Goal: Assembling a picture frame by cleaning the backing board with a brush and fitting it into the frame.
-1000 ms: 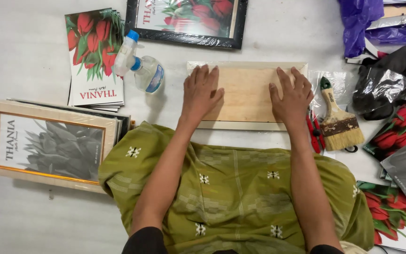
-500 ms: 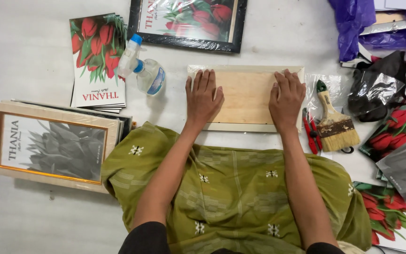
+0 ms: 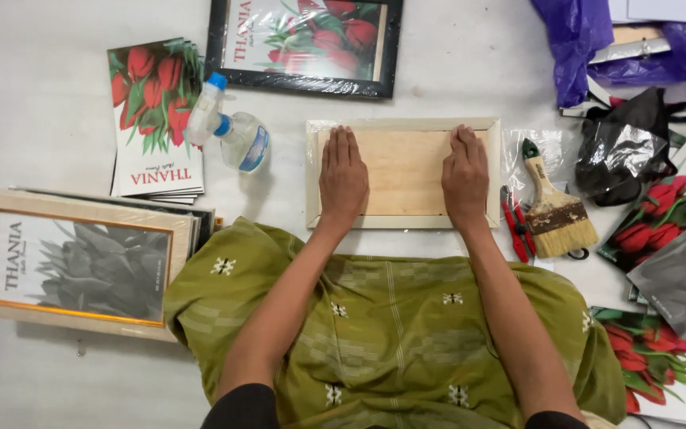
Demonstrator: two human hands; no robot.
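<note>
— What is under the hands?

— A pale wooden frame (image 3: 403, 173), rectangular and lying face down, is seen in the middle of the white surface. Its bare plywood back is turned up, and a thin clear film seems to be wrapped around its edges, though that is hard to make out. The left hand (image 3: 343, 176) is laid flat on the left part of the back, fingers straight and close together; the right hand (image 3: 465, 175) is laid flat on the right part in the same way. Nothing is pinched or gripped by either.

— And around it?

— A clear plastic spray bottle (image 3: 230, 129) with a blue and white nozzle is lying on its side just left of the frame. To the right, a broad paintbrush (image 3: 553, 205) with a wooden handle and coarse pale bristles is set on a clear plastic bag, with red-handled pliers (image 3: 518, 229) beside it. A stack of glossy tulip prints (image 3: 155, 119) is placed at upper left, a black-framed tulip picture (image 3: 305, 44) above, and a light wooden framed grey picture (image 3: 81, 262) at left.

— The surface?

— A smooth, matt white floor (image 3: 33, 103) is shown. Green patterned cloth (image 3: 395, 326) is draped over the lap, and crumpled purple plastic (image 3: 577, 44) is piled at upper right.
</note>
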